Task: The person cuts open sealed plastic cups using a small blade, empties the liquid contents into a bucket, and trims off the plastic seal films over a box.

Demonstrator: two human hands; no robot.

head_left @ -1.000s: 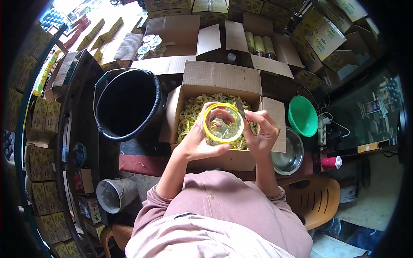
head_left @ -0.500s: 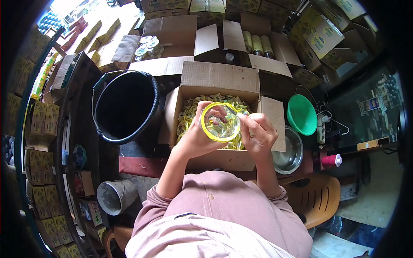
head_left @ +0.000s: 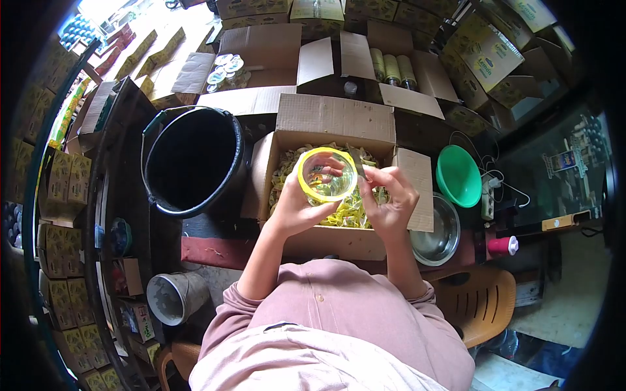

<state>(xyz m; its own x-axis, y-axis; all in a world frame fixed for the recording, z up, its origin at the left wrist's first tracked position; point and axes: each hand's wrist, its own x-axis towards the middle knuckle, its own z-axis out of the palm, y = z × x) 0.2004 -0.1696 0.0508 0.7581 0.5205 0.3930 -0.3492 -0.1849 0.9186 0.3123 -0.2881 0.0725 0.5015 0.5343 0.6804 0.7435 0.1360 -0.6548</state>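
My left hand holds a clear round container with a yellow rim, its open side or base facing me; some of its fingers show through the clear wall. Close to the container's right side, my right hand pinches a thin, dark, flat blade that touches or nearly touches the yellow rim. Both hands are above an open cardboard box filled with small yellow-green wrapped pieces.
A black bucket stands left of the box. To the right are a green bowl, a metal bowl and a pink spool. Behind stand open cartons. A grey bucket is low at the left.
The container has moved slightly left and up in my left hand. My right hand has turned, and the blade, hard to see half a second ago, shows again beside the rim.
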